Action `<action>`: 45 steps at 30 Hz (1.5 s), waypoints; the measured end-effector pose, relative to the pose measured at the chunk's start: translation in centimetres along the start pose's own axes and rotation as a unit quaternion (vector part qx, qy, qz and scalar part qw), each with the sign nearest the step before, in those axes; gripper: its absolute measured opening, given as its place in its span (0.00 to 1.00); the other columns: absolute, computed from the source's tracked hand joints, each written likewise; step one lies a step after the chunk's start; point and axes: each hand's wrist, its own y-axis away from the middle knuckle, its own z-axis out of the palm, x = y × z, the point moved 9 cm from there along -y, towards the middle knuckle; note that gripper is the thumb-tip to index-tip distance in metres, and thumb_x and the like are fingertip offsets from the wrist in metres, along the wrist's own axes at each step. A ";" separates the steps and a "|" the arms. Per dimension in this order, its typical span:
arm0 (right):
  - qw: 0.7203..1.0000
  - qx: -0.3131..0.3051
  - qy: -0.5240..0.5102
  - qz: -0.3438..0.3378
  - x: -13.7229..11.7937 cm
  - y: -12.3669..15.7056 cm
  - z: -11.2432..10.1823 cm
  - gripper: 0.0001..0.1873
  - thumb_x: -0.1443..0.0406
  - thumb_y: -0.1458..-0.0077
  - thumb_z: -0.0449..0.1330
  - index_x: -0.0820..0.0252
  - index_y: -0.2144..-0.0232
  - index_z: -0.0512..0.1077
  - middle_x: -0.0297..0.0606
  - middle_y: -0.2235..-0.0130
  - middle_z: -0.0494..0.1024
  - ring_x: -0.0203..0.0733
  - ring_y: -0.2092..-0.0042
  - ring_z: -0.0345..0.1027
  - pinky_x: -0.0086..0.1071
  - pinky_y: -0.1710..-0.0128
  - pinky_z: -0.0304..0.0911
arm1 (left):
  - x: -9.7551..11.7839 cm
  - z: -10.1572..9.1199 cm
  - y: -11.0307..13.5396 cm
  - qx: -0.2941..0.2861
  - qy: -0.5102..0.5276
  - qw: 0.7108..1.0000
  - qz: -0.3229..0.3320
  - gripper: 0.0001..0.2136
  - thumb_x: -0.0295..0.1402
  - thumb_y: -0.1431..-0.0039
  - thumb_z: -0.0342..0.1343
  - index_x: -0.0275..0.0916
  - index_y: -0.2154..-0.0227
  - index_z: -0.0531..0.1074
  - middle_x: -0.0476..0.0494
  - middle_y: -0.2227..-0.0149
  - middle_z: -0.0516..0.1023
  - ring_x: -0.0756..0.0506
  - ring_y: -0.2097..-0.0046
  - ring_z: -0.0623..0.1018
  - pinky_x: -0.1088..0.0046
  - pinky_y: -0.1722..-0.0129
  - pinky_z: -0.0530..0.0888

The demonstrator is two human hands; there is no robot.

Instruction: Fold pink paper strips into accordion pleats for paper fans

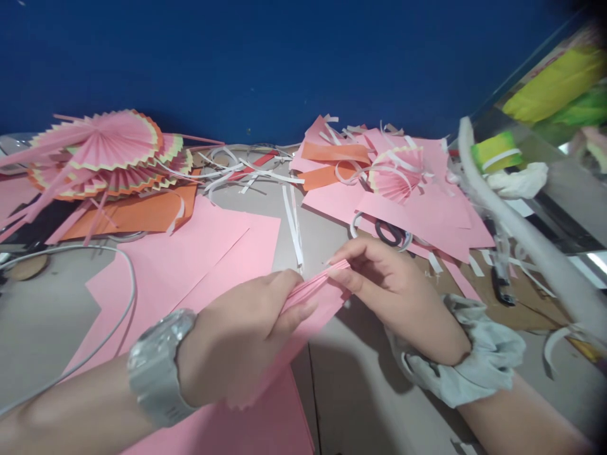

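A sheet of pink paper [327, 301], partly pleated into narrow stacked folds along its upper edge, is held between both hands. My left hand [246, 335], a silver-grey watch on its wrist, pinches the folds at their left end with thumb and fingers. My right hand [384, 287], with a pale scrunchie [474, 354] round the wrist, pinches the other end between thumb and fingertips. The unfolded part of the sheet hangs down below the folds, partly behind my left hand. Beneath lie flat pink sheets [227, 237].
Pleated paper fans [114, 142] edged in yellow and orange are piled at the left back. At the right back are pink and orange scraps with a smaller fan [398, 170]. White paper strips [237, 167] lie between. A grey cable [133, 284] loops at left; a pale tube [516, 234] crosses the right.
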 end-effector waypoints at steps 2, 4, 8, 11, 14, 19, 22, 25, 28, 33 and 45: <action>1.000 0.010 -0.009 0.007 0.2 0.0 -0.2 0.04 0.62 0.46 0.57 0.55 0.68 0.67 0.33 0.68 0.71 0.36 0.68 0.67 0.29 0.67 0.64 | 0.0 -0.7 0.2 0.060 -0.040 0.997 -0.015 0.15 0.43 0.38 0.36 0.41 0.63 0.64 0.46 0.68 0.72 0.45 0.66 0.72 0.72 0.69 0.64; 1.000 0.013 -0.017 0.010 0.3 0.0 -0.2 0.04 0.62 0.46 0.57 0.55 0.68 0.67 0.33 0.68 0.71 0.36 0.68 0.67 0.29 0.68 0.64 | 0.1 -0.7 0.3 0.071 -0.060 0.995 -0.021 0.15 0.42 0.38 0.37 0.40 0.60 0.64 0.44 0.66 0.73 0.44 0.63 0.73 0.72 0.67 0.64; 1.000 -0.002 -0.029 0.004 0.4 0.0 0.1 0.04 0.62 0.46 0.57 0.56 0.68 0.67 0.35 0.68 0.71 0.37 0.67 0.67 0.29 0.69 0.64 | 0.1 0.5 0.0 -0.007 -0.022 1.000 -0.016 0.15 0.40 0.36 0.34 0.41 0.64 0.65 0.47 0.71 0.73 0.46 0.68 0.72 0.72 0.68 0.64; 0.999 -0.005 -0.031 0.005 0.4 -0.1 0.1 0.04 0.62 0.46 0.57 0.56 0.68 0.67 0.35 0.69 0.71 0.38 0.66 0.67 0.29 0.69 0.64 | 0.1 0.7 -0.1 -0.039 0.013 0.999 -0.011 0.16 0.39 0.36 0.32 0.42 0.68 0.63 0.50 0.72 0.71 0.47 0.70 0.71 0.72 0.69 0.62; 0.999 -0.007 -0.029 0.013 0.5 0.0 0.0 0.04 0.61 0.46 0.57 0.55 0.68 0.67 0.34 0.68 0.71 0.38 0.66 0.67 0.29 0.69 0.64 | 0.2 0.6 -0.2 -0.042 0.010 0.999 0.001 0.15 0.39 0.36 0.31 0.42 0.70 0.60 0.52 0.74 0.68 0.47 0.71 0.69 0.71 0.70 0.61; 1.000 -0.009 -0.024 0.014 0.5 0.0 0.1 0.04 0.62 0.46 0.56 0.55 0.68 0.66 0.34 0.68 0.71 0.37 0.66 0.67 0.29 0.69 0.63 | 0.2 0.5 -0.3 -0.047 0.022 0.999 0.016 0.15 0.40 0.36 0.32 0.41 0.75 0.57 0.54 0.77 0.63 0.50 0.75 0.64 0.73 0.73 0.58; 1.000 -0.007 -0.015 0.008 0.3 0.1 0.4 0.05 0.62 0.46 0.56 0.56 0.69 0.66 0.34 0.68 0.71 0.37 0.66 0.67 0.29 0.69 0.62 | 0.1 0.4 -0.4 -0.036 0.038 0.999 0.015 0.17 0.42 0.37 0.33 0.41 0.76 0.57 0.54 0.78 0.63 0.50 0.75 0.63 0.73 0.74 0.57; 0.999 -0.025 -0.017 0.021 0.5 0.2 1.1 0.05 0.61 0.46 0.56 0.56 0.69 0.66 0.33 0.68 0.72 0.36 0.66 0.67 0.27 0.70 0.62 | 0.2 0.4 -0.4 -0.023 0.066 0.997 0.018 0.16 0.41 0.36 0.34 0.41 0.73 0.60 0.55 0.77 0.64 0.50 0.74 0.65 0.74 0.73 0.58; 0.998 -0.038 -0.024 0.036 0.6 0.2 1.4 0.06 0.60 0.45 0.56 0.55 0.67 0.67 0.32 0.68 0.72 0.35 0.67 0.67 0.26 0.71 0.62 | 0.4 0.5 -0.6 -0.015 0.072 0.997 0.028 0.15 0.39 0.36 0.35 0.41 0.74 0.59 0.55 0.78 0.63 0.51 0.75 0.64 0.74 0.72 0.58; 0.997 -0.047 -0.039 0.053 1.0 0.2 1.3 0.08 0.59 0.45 0.55 0.56 0.67 0.69 0.33 0.67 0.73 0.34 0.70 0.67 0.26 0.74 0.62 | 0.1 0.6 -0.7 -0.054 0.076 0.995 0.033 0.17 0.44 0.37 0.35 0.40 0.77 0.57 0.56 0.78 0.62 0.52 0.75 0.62 0.75 0.74 0.58; 0.997 -0.058 -0.047 0.016 -0.2 0.5 2.3 0.09 0.61 0.42 0.51 0.56 0.69 0.69 0.31 0.69 0.73 0.34 0.64 0.68 0.26 0.63 0.61 | 0.5 0.2 -0.7 -0.034 0.076 0.996 0.030 0.16 0.41 0.36 0.35 0.40 0.77 0.57 0.56 0.78 0.63 0.51 0.74 0.64 0.74 0.70 0.58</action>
